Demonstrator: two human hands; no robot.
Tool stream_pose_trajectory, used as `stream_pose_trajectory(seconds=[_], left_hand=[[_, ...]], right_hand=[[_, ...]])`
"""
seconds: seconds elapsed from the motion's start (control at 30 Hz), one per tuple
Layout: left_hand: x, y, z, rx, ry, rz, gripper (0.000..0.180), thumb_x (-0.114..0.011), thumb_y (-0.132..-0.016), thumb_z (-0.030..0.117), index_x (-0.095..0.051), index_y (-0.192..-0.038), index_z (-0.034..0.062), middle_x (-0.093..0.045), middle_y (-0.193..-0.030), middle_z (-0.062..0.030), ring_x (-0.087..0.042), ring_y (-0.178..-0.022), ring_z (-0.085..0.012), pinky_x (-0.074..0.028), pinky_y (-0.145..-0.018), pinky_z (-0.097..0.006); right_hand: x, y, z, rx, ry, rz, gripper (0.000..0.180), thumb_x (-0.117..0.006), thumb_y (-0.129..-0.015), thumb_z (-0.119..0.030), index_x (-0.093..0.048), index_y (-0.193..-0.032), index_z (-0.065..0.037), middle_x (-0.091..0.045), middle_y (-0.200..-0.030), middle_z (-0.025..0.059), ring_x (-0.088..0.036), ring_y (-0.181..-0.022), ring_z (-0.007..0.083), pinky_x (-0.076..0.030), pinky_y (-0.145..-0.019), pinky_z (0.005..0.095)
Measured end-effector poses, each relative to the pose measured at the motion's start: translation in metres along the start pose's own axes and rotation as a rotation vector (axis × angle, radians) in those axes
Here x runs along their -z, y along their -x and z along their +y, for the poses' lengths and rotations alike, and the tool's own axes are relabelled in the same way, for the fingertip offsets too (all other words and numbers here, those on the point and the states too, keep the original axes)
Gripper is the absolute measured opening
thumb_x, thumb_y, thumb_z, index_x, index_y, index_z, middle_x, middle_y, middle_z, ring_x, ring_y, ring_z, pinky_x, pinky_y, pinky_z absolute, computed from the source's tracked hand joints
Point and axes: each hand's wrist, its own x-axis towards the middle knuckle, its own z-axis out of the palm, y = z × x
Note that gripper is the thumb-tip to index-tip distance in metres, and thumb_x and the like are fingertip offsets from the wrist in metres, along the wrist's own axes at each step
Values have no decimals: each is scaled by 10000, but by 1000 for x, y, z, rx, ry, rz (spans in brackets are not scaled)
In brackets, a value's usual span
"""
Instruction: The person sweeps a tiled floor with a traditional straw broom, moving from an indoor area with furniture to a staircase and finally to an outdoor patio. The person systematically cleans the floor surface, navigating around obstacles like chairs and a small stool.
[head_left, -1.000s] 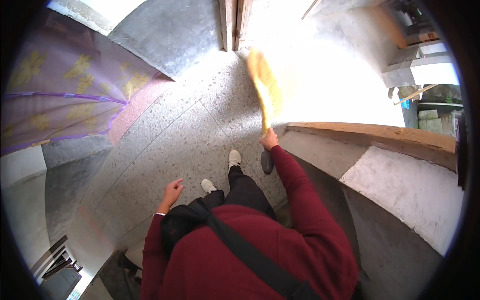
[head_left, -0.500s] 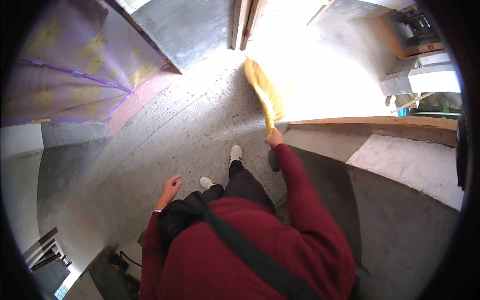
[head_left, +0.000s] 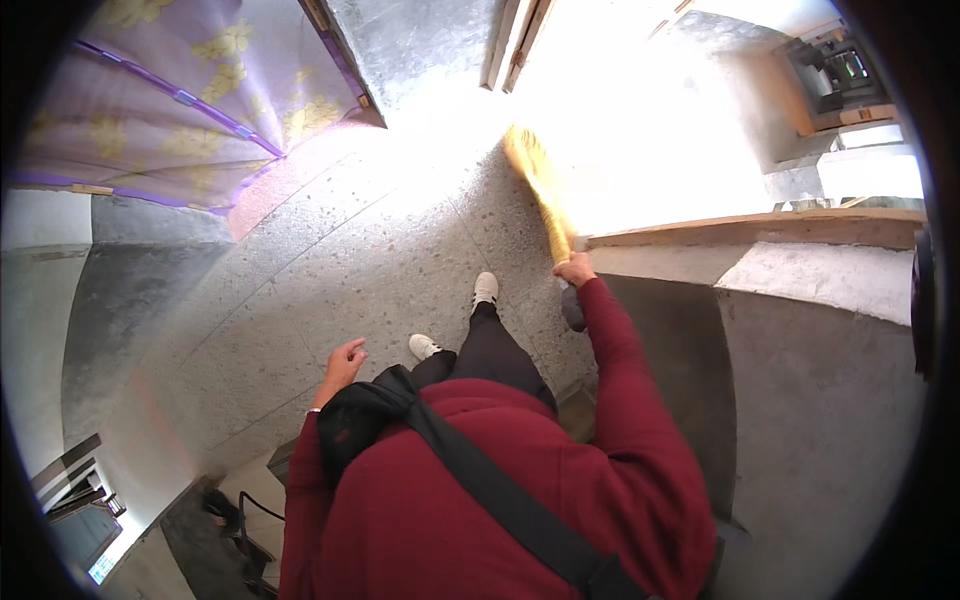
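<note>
My right hand [head_left: 575,268] is wrapped around a broom [head_left: 543,185] with a yellow handle and straw-coloured bristles. The handle's dark grey end sticks out below my fist, towards my body. The bristles point away from me, by the floor near the bright doorway; glare washes out part of their outline. At my left side, my left hand [head_left: 345,362] hangs free with loosely bent fingers and holds nothing.
A purple curtain with yellow flowers [head_left: 190,95] hangs at the far left. A door frame post [head_left: 516,45] stands ahead. A low wall with a wooden top edge [head_left: 750,232] runs along my right. Speckled floor [head_left: 330,270] lies around my white shoes [head_left: 485,288].
The view has shifted, so the curtain and door frame sit further right. My right hand has moved a little to the right with the broom. The bristles look narrower now.
</note>
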Motion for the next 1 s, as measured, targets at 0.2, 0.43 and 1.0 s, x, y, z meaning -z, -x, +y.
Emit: stream_pose_trajectory(seconds=[0.2,0.43,1.0], left_hand=[[5,11,-38,31,21,33,329,-600,-742,98,-580,-1066,40,-568,-648,0,-500,-600,-64,-425,-572,-221],[3,7,-14,34,-20,-29,344,-590,-763,88,-558,-1101,30,-594,-706,-11,-515,-635,-64,-422,-589,-215],[-28,-52,31,12,-20,-64,328,-590,-763,136,-572,-1082,61,-606,-700,-53,-532,-645,-94,-433,-602,-243]], right_hand=[[59,51,-55,165,-822,99,205,-618,-719,-84,-581,-898,10,-567,-690,51,-549,-584,133,-450,-494,267],[74,-83,-40,244,-716,343,296,-470,-856,-296,-536,-951,-24,-563,-735,163,-579,-627,246,-458,-537,355],[35,142,-68,-343,-1071,-290,325,-503,-836,-329,-500,-858,-4,-549,-599,141,-545,-439,228,-462,-388,348]])
